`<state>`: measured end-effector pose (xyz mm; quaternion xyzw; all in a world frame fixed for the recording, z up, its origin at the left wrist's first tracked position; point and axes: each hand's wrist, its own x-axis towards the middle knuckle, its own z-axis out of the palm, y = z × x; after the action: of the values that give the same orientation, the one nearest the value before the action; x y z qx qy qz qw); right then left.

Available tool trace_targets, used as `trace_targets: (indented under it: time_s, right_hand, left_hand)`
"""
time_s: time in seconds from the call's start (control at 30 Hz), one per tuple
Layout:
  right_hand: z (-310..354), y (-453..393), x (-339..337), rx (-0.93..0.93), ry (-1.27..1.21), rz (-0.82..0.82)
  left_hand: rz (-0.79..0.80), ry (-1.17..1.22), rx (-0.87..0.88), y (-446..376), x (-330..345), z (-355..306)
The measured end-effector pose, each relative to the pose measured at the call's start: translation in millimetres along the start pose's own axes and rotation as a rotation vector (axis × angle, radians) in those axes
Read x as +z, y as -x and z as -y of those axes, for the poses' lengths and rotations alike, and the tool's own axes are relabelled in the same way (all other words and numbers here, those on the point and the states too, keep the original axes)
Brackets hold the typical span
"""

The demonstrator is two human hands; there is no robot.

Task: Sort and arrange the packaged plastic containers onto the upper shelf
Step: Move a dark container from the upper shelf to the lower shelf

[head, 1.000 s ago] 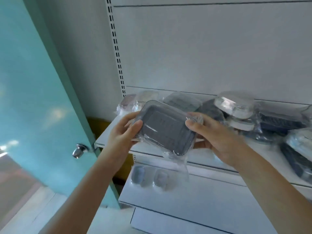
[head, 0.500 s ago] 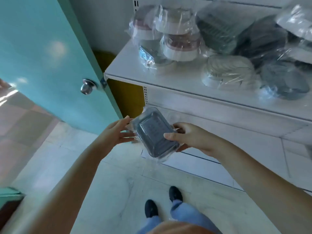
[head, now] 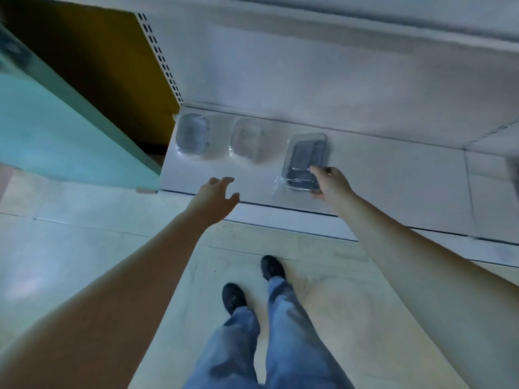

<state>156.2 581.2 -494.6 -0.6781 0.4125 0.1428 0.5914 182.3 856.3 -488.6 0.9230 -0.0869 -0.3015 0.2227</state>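
A dark grey rectangular container in clear wrap (head: 304, 160) lies on the low white shelf (head: 379, 178). My right hand (head: 330, 182) grips its near right corner, thumb on top and fingers under the edge. My left hand (head: 217, 196) hovers over the shelf's front edge with fingers spread and relaxed, holding nothing. Two more wrapped containers rest on the same shelf to the left: a bluish one (head: 191, 133) at the far left and a pale clear one (head: 247, 140) beside it.
A teal door (head: 56, 130) stands open on the left, with a yellow-brown wall (head: 92, 51) behind it. The underside of the shelf above (head: 365, 12) spans the top. My feet in dark shoes (head: 252, 284) stand on the pale tiled floor.
The view has tilted down from the upper shelf to the low one. My right hand has carried the grey container down onto the low shelf; my left hand has let go of it.
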Motion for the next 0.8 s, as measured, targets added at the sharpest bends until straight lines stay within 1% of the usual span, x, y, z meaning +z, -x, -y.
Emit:
trace_targets:
  time_s: [0.1,0.23,0.43,0.57,0.6,0.63,0.73,0.8]
  right_hand:
    - [-11,-29,-9,-0.077,0.187,-0.067]
    - [-12,-49,-14,-0.167,0.413,-0.108]
    - [-14,-86,-14,-0.173,0.576,-0.244]
    - [-5,-78,-11,-0.179,0.687,-0.314]
    - [-1,-67,-11,-0.22,0.739,-0.342]
    - [4,-55,-12,-0.303,0.783,-0.363]
    - [21,1,-22,-0.669,0.783,-0.352]
    - [33,49,-35,-0.86,0.779,-0.31]
  left_hand:
    - [-0.001,-0.116,0.027,-23,24,-1]
    - [-0.014,-0.25,0.076,-39,49,1]
    - [0.031,-0.425,0.111,-42,84,-1]
    - [0.026,-0.423,0.112,-32,92,-3]
    - [0.034,-0.41,0.114,-28,90,-6]
    - [0.035,-0.394,0.118,-22,87,-11]
    - [-0.02,-0.299,0.16,4,74,-38]
    - [-0.07,-0.235,0.204,29,66,-60]
